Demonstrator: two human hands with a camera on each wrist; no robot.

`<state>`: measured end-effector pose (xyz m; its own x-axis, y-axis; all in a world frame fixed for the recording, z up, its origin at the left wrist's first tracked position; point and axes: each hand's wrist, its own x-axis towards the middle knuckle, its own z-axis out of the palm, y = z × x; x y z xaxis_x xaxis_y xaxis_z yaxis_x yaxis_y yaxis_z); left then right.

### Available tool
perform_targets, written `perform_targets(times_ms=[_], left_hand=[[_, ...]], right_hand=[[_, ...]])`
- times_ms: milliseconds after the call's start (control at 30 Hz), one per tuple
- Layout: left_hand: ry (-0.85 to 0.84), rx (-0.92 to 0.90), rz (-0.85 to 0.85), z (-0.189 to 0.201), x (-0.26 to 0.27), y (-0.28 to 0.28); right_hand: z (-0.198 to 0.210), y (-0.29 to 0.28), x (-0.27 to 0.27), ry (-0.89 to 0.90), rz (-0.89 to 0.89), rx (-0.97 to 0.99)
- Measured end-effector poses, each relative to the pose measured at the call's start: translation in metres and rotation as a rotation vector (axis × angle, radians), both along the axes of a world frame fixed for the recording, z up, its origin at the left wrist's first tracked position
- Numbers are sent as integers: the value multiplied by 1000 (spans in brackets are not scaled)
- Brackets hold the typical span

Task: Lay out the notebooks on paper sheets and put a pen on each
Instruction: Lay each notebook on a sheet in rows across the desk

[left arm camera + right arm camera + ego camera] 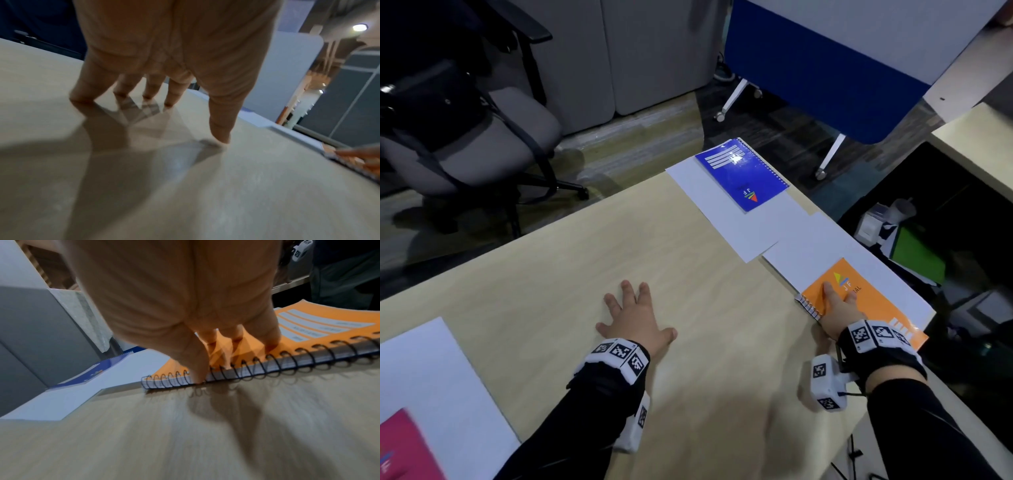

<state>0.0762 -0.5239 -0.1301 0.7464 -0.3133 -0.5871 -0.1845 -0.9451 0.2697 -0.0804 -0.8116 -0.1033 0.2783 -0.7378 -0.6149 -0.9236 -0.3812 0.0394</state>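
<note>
Three notebooks in view, each on a white paper sheet: blue notebook [743, 173] at the far right of the pale wooden surface [571, 260], on a sheet [726, 226]; orange notebook [873, 301] nearer along the right edge, partly on a second sheet [811, 246], spiral side hanging off the sheet toward the middle; pink notebook [404, 445] at the near left corner on a third sheet [431, 370]. Right hand [837, 310] pressing on the orange cover, fingers [271, 339] straight and flat just beside the black spiral, thumb down at the coil. Left hand [635, 320] spread flat on bare wood at the middle, fingers apart, holding nothing. No pens visible anywhere. Step in hand, most likely: squaring the orange notebook onto its sheet. Next move probably calls for a slide to the right until fully on the paper, then fetching pens from out of view.
</note>
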Motion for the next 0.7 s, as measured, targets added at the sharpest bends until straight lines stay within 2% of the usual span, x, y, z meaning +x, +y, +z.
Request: perform_targets(times_ms=[67,167,333,500,700], left_hand=[[-10,-67,5,3,6,12],[-47,-190,99,16,11,41],[-165,-257,297,42,10,113],[-197,-214,530,50,-6,208],[-285,-97,674,54,-38,299]], right_hand=[[5,8,3,-63,-5,-3],[18,37,17,-257,35,12],[32,126,70,-500,150,53],[39,235,114,-535,435,177],[37,368,121,-505,812,322]])
